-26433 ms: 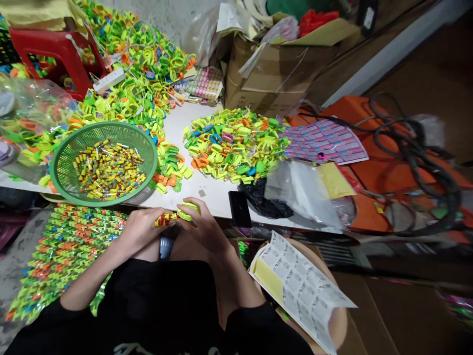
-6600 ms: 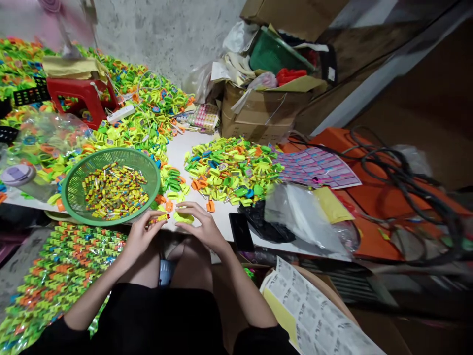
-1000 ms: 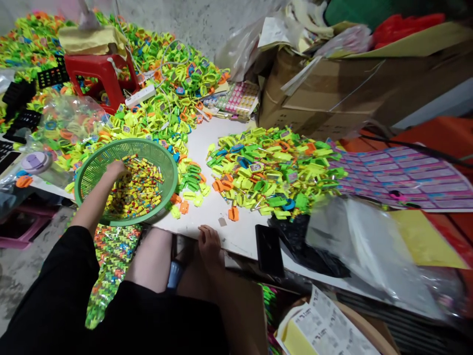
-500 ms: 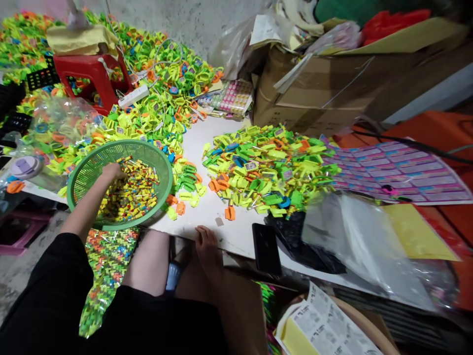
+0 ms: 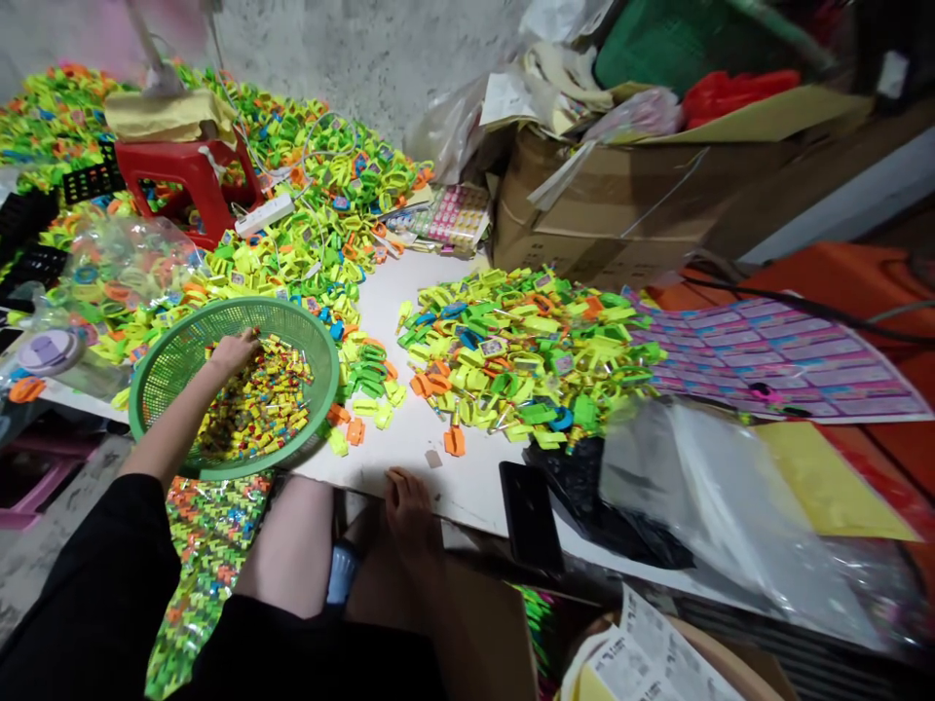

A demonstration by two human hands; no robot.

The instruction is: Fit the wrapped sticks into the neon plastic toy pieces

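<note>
My left hand (image 5: 235, 352) is inside a round green mesh basket (image 5: 159, 336), over a heap of small yellow cylinders (image 5: 274, 404) with red and blue ends. Its fingers are curled together, and a small yellow-and-red cylinder shows at their tips. At the table's front edge rests my right hand (image 5: 410, 498), loosely bent, the fingers a little apart and nothing visible in them. Left of it, below the basket, hangs a clear bag (image 5: 208, 545) of green and orange pieces.
A pile of green, yellow and orange plastic pieces (image 5: 511, 355) lies mid-table. A black phone (image 5: 531, 516) lies at the front edge beside plastic bags (image 5: 701, 487). Behind stand a cardboard box (image 5: 620, 209) and a red stool (image 5: 171, 170) amid more pieces.
My left hand has moved slightly right and up off the cylinders, with its fingertips now in sight. The right hand stays at the table edge. The whole view has tilted up a little.
</note>
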